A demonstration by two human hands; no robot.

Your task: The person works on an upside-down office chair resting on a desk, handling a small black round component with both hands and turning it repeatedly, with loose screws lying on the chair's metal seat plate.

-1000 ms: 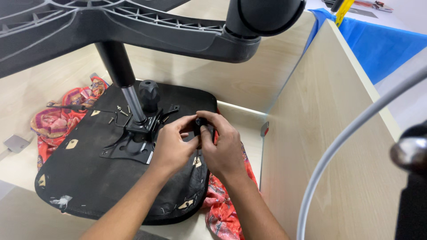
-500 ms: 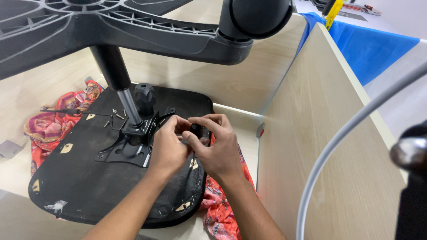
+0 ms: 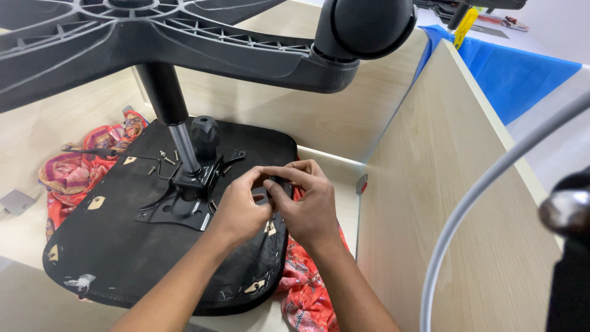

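Note:
An office chair lies upside down, its black seat underside (image 3: pixel 117 252) facing up. A metal mechanism plate (image 3: pixel 175 209) is fixed at the seat's middle, with the column (image 3: pixel 165 101) rising to the star base (image 3: pixel 203 46). My left hand (image 3: pixel 241 209) and my right hand (image 3: pixel 312 209) meet at the seat's right edge. The fingertips of both pinch a small black part (image 3: pixel 270 192), which is mostly hidden by the fingers. A black knob (image 3: pixel 204 132) stands just left of my hands.
Loose screws (image 3: pixel 166 158) lie on the seat near the column. A red patterned cloth (image 3: pixel 77 175) lies under the seat. A caster (image 3: pixel 369 24) hangs overhead. A wooden partition (image 3: pixel 442 184) stands at the right, with a blue sheet (image 3: pixel 510 67) beyond and a white tube (image 3: pixel 485 190) close by.
Both hands stay at the seat's right edge on the small part; the fingers have shifted slightly. The view has drifted a little.

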